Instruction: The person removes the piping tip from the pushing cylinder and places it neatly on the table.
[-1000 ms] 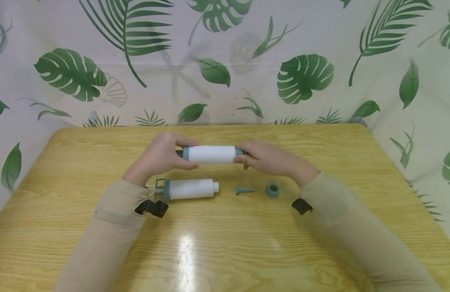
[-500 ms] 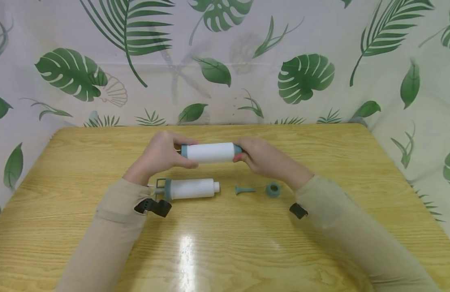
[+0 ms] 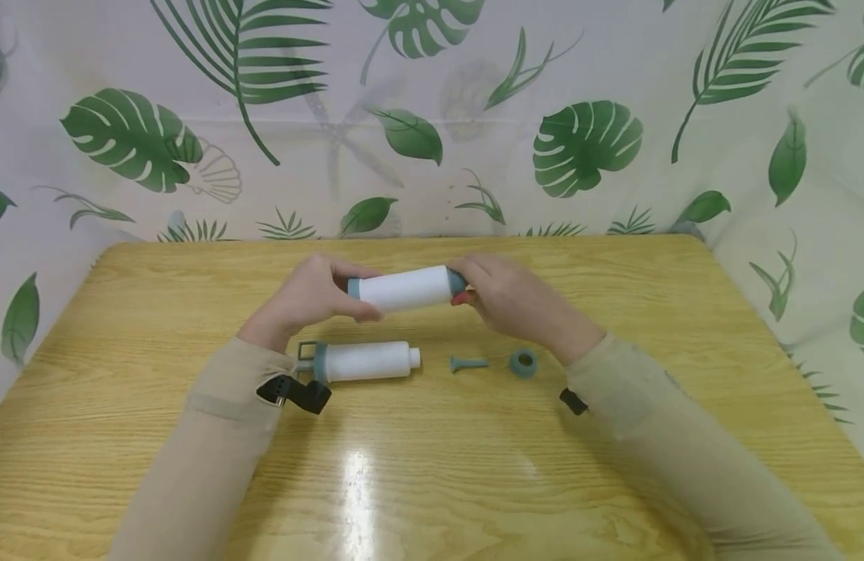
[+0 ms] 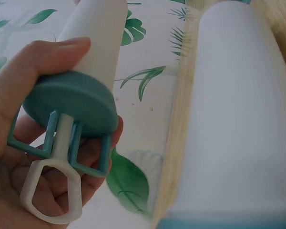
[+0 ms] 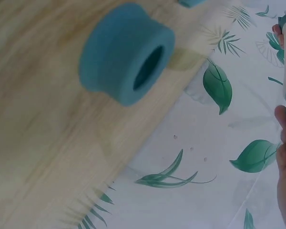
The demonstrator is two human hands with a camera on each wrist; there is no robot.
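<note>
Both hands hold a white icing syringe (image 3: 407, 288) with teal ends, lifted above the table and slightly raised at its right end. My left hand (image 3: 301, 300) grips the teal flanged cap (image 4: 76, 98) at its left end, thumb on the white barrel. Behind the cap, teal finger loops and a white pull ring (image 4: 31, 188) lie against the palm. My right hand (image 3: 519, 304) grips the teal tip (image 3: 457, 281) at the other end, partly covering it. Below, a second similar syringe (image 3: 368, 361) lies on the table, its white nose pointing right.
On the wooden table (image 3: 432, 467), a small teal nozzle (image 3: 468, 364) and a teal ring cap (image 3: 523, 363) lie right of the second syringe. A leaf-patterned cloth (image 3: 474, 179) stands behind the table's far edge.
The syringe's right end has risen, tilting it. My right hand has shifted slightly, its fingers turned further round the teal tip. The left hand has stayed nearly still.
</note>
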